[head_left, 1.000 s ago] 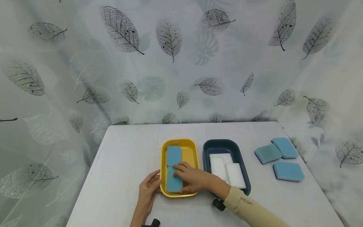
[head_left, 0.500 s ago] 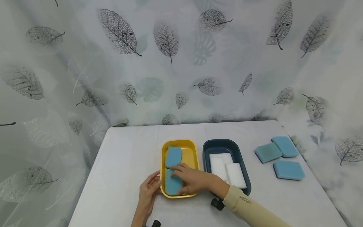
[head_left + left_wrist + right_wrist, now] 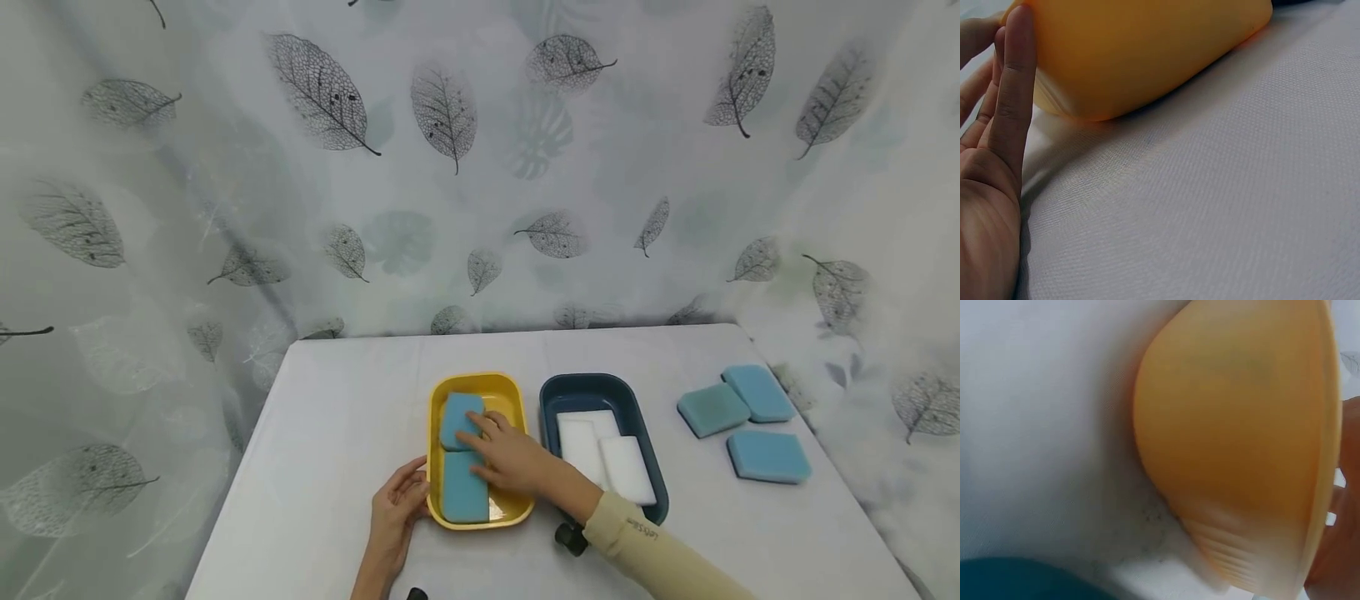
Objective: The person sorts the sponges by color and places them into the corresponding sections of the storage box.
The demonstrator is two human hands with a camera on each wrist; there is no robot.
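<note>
In the head view, my left hand (image 3: pixel 393 510) rests against the left side of a yellow tray (image 3: pixel 514 407), its fingers on the outer wall. The left wrist view shows a fairly straight finger (image 3: pixel 1015 81) reaching up that wall to the rim. Two blue sponges lie end to end along the tray's left side: a far sponge (image 3: pixel 459 410) and a near sponge (image 3: pixel 463 492). My right hand (image 3: pixel 513 460) reaches over the tray with spread, slightly blurred fingers. Its fingertips are at the far sponge; whether they press on it is unclear. The right wrist view shows mostly tray wall (image 3: pixel 1235 425).
Right of the yellow tray stands a dark blue tray (image 3: pixel 551 392) holding several white sponges (image 3: pixel 627 471), partly under the right forearm. Several blue sponges (image 3: pixel 768 456) lie at the table's right side. A leaf-patterned curtain (image 3: pixel 480 167) hangs behind the white table (image 3: pixel 337 400).
My right hand has moved from the near sponge up to the far one. Both sponges tilted a little, then straightened. The left hand stays at the tray's side.
</note>
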